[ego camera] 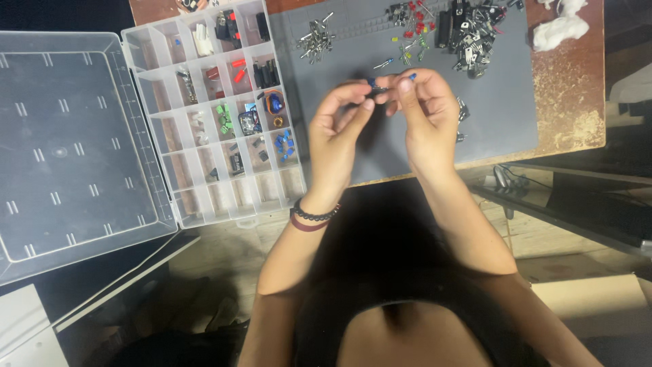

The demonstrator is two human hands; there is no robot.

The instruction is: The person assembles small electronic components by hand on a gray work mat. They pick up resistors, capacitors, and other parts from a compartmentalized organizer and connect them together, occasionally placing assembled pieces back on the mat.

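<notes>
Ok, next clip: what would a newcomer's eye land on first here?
Two raised hands at centre, the left hand and right hand pinching small blue parts between their fingertips above a grey mat. To the left lies an open clear organizer with small parts in its compartments, lid flat beside it. Loose components are heaped at the mat's far edge.

Bare grey mat (502, 115) lies open right of the hands; parts pile (468, 30) blocks far, compartment box (217, 115) blocks left.

Wood table (569, 121) w/ grey mat (502, 102), organiser box (217, 115)
</notes>
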